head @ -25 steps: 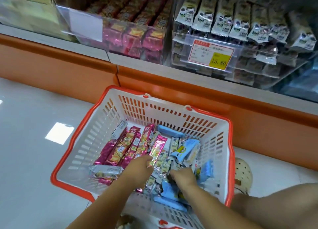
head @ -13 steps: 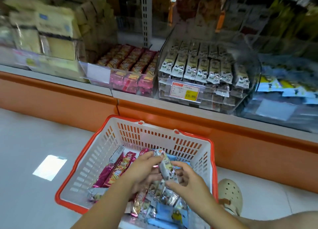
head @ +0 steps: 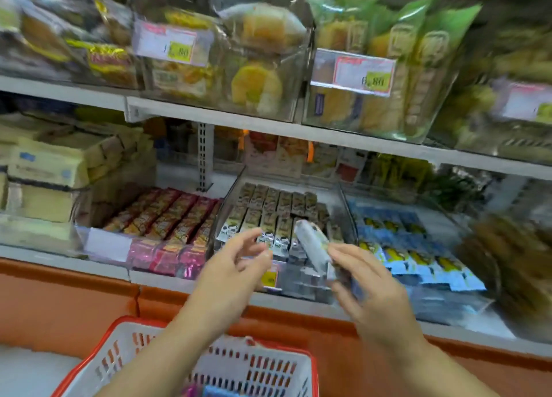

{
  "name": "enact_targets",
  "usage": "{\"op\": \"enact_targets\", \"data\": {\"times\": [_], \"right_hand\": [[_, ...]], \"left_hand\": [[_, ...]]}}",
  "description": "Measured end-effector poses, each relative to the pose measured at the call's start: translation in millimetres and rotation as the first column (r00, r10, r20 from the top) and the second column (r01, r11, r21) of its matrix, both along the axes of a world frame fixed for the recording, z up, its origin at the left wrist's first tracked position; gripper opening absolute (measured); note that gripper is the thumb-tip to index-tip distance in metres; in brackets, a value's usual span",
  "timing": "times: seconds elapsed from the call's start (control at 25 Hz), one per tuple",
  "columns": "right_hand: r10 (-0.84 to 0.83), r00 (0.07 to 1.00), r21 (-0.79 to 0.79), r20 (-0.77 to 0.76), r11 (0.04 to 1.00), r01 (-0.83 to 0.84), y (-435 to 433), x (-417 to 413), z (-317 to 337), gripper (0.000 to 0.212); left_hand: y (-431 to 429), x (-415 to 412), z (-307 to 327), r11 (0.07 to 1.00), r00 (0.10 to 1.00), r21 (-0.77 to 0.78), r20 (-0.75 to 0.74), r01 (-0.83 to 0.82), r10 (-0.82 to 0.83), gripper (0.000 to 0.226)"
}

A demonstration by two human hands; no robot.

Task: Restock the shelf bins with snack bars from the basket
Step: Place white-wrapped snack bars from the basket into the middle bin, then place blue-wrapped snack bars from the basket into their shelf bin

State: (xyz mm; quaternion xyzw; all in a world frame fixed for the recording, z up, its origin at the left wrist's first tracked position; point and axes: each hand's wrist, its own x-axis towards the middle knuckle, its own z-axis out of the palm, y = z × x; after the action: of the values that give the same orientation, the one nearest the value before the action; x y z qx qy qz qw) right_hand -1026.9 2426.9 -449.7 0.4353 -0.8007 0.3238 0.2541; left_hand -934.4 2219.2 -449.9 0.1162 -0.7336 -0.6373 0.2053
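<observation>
The right hand pinched a bar, its long axis tilted up-left, with the middle bin just beyond; the left hand hovered empty, fingers loose.

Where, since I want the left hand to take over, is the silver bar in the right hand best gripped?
Its free upper end, coming from the left. The bar stands tilted, lower end pinched by the right hand, top leaning toward the open left hand, with nothing in between.
</observation>
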Motion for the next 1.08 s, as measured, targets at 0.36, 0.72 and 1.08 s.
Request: {"op": "enact_targets", "data": {"times": [0.36,0.72,1.08], "right_hand": [[-0.376,0.916,0.427,-0.140,0.812,0.399,-44.4,-157.3,48.5,0.038],[-0.442,0.897,0.790,0.002,0.551,0.270,-63.1,-197.0,61.5,0.043],[-0.106,0.993,0.019,0.051,0.994,0.105,-60.8,-70.8,46.5,0.023]], "left_hand": [[-69.5,-16.9,-18.1,0.745,0.947,-0.596,-0.097,-0.301,0.306,0.056],[-83.8,-24.9,-30.5,0.719,0.949,-0.630,-0.100,-0.293,0.299,0.062],[-65.4,12.3,-44.2,0.672,0.962,-0.691,-0.148,-0.267,0.229,0.046]]}}
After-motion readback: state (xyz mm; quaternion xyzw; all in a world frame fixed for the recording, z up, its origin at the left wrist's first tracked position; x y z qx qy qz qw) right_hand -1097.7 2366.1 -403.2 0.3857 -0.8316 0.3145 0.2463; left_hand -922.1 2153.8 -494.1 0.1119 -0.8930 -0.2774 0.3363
